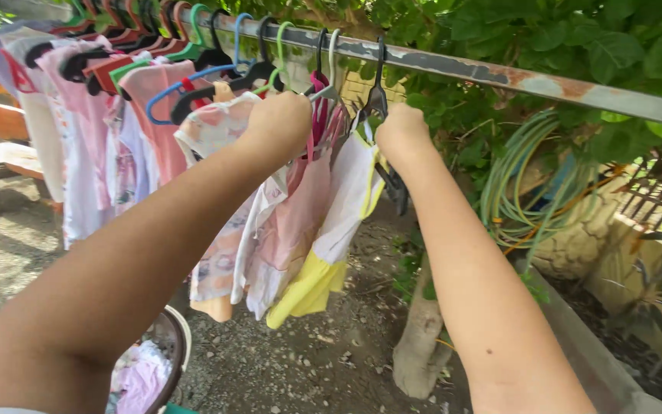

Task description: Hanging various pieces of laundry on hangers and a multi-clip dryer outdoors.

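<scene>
The right hand point(401, 132) is closed in a fist around the black hanger point(381, 96) of a white-and-yellow garment point(339, 222), which hangs from the rusty metal rail point(499, 74) at the far centre. The left hand point(279, 123) is clenched on the neighbouring garments' hangers, just left of it. More clothes point(93, 130) are crowded along the rail to the left. A laundry basket point(170, 345) is seen near left on gravel ground point(300, 360); a coiled hose point(522, 184) is hung at right among leaves.

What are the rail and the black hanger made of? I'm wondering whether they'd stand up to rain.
Rail: looks like painted metal pipe; grey coat flaking, with orange-brown rust patches. Black hanger, at the right hand: probably plastic, smooth and slightly glossy, though coated wire can't be ruled out.
</scene>
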